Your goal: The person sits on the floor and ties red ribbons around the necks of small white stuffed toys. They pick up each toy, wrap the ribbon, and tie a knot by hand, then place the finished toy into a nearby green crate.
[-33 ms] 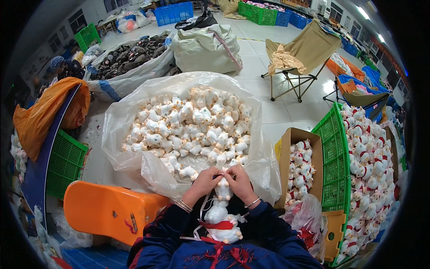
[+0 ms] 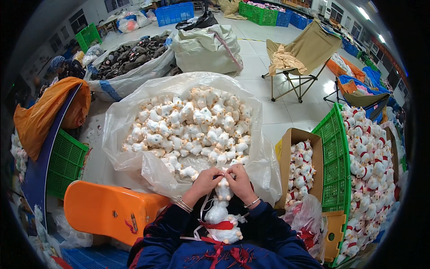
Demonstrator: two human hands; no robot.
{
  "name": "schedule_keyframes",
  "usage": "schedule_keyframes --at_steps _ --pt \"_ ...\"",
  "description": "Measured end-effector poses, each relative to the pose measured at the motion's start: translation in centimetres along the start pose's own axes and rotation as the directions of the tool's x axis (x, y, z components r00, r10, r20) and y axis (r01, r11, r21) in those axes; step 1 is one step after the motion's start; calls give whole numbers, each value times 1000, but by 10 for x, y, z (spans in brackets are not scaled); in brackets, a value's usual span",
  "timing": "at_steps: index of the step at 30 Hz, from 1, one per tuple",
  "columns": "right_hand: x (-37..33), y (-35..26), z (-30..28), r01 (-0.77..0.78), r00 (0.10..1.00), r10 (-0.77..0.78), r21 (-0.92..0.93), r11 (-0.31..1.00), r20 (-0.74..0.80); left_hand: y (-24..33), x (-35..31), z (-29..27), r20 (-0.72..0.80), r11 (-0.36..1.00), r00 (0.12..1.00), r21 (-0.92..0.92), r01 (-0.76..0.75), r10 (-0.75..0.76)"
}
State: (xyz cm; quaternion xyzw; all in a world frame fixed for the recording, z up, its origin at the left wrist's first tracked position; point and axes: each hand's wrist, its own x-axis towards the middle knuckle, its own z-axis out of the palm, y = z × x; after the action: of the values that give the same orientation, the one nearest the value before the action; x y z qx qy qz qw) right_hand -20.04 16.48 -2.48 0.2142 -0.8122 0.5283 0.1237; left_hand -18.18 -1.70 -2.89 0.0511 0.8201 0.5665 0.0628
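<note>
My left hand and my right hand meet in front of me, both closed with fingertips pinched together at the upper end of a small white plush toy. A bit of dark red shows by the left fingertips, too small to make out fully. The toy hangs upright between the hands, its top hidden by the fingers. Just below, on my lap, lie more white plush toys, one with a red band around it. Thin whitish ribbons trail beside them.
Beyond my hands a large clear plastic bag lies open, full of white plush toys. An orange stool stands at left. To the right are a cardboard box and a green crate with red-banded toys. A folding chair stands farther back.
</note>
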Motion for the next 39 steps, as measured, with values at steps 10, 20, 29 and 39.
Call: schedule_keyframes --at_steps 10,20,29,39 --pt "6 1 2 -339 913 294 127 932 282 7 -10 4 -140 992 990 124 28 -10" --pt "8 1 -6 -388 904 342 157 908 256 5 4 6 -155 997 988 65 38 -27" --pt "2 10 -3 -283 928 218 194 939 301 7 -9 8 -103 1000 995 -19 9 -11" --pt "-14 8 -13 -309 950 270 370 876 156 3 -7 37 -233 966 942 -35 -257 242"
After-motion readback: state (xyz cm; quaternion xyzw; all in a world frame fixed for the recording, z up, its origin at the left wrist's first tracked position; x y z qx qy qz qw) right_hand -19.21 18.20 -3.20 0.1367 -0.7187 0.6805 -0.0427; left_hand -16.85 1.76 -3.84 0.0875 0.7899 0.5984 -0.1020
